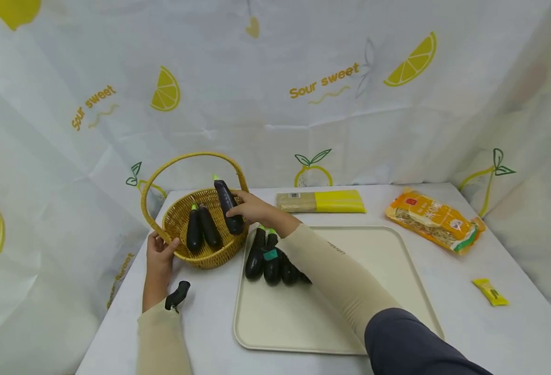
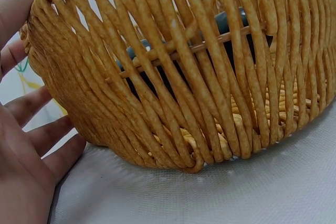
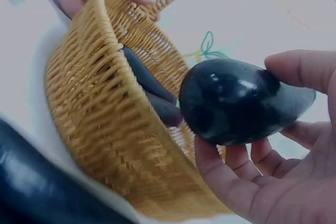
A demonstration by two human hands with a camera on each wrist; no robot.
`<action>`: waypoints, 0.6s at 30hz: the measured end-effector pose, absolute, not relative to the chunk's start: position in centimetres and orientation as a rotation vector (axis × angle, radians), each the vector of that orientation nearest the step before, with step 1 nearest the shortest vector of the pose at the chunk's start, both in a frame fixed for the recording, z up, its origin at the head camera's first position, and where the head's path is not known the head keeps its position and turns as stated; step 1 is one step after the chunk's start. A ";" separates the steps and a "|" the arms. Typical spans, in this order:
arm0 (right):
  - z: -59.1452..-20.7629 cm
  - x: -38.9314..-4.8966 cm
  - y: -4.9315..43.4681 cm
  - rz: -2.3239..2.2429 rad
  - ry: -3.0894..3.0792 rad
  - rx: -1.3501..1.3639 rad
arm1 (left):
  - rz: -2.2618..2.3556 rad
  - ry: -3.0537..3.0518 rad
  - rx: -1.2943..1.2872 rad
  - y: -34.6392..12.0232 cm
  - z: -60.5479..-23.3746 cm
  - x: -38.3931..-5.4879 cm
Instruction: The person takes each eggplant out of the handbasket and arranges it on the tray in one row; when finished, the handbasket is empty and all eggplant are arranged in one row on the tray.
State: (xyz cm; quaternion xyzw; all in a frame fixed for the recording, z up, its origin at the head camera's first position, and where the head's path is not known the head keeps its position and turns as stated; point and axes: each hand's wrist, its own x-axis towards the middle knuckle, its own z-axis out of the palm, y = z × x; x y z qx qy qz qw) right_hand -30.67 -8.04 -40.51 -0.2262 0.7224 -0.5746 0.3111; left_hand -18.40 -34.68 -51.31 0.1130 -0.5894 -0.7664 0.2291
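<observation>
My right hand [image 1: 253, 207] grips a dark eggplant [image 1: 227, 204] over the right side of a round wicker basket [image 1: 209, 259]. In the right wrist view, thumb and fingers wrap that eggplant [image 3: 231, 103], its rounded end near the basket rim. Two more eggplants [image 1: 194, 232] lie inside the basket, side by side. My left hand [image 1: 161, 255] holds the basket's left side near the handle, thumb over the rim and fingers against the outer wall [image 2: 105, 108]. Several eggplants [image 1: 272, 265], one with a green label, lie on a beige tray [image 1: 275, 328], partly behind my right sleeve.
Behind the tray lies a yellow-ended packet of what look like noodles [image 1: 322, 201]. An orange food bag [image 1: 435, 221] and a small yellow packet [image 1: 490, 292] rest on the white table [image 1: 472, 338] at the right. The basket's tall handle [image 1: 200, 154] arches above it.
</observation>
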 end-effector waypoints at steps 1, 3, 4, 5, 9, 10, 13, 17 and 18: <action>-40.4 -30.5 -7.3 -1.528 1.914 -0.605 | -2.107 -1.625 0.313 -34.7 -51.3 -18.4; -40.3 -30.1 -5.7 -1.540 1.933 -0.614 | -2.097 -1.635 0.314 -34.6 -51.3 -18.4; -40.2 -29.9 -4.8 -1.543 1.951 -0.621 | -2.099 -1.634 0.314 -34.6 -51.3 -18.3; -40.2 -29.7 -3.9 -1.540 1.977 -0.627 | -2.098 -1.633 0.316 -34.5 -51.2 -18.3; -40.4 -28.9 -0.1 -1.554 2.053 -0.624 | -2.113 -1.611 0.320 -34.5 -51.2 -18.2; -40.6 -28.7 0.9 -1.555 2.080 -0.614 | -2.119 -1.604 0.321 -34.5 -51.1 -18.2; -41.4 -28.1 4.1 -1.556 2.143 -0.549 | -2.126 -1.602 0.323 -34.5 -51.0 -18.2; -42.2 -27.1 8.4 -1.511 2.257 -0.447 | -2.121 -1.618 0.311 -34.5 -50.9 -18.3; -42.4 -26.9 9.4 -1.498 2.284 -0.428 | -2.118 -1.623 0.309 -34.5 -50.9 -18.3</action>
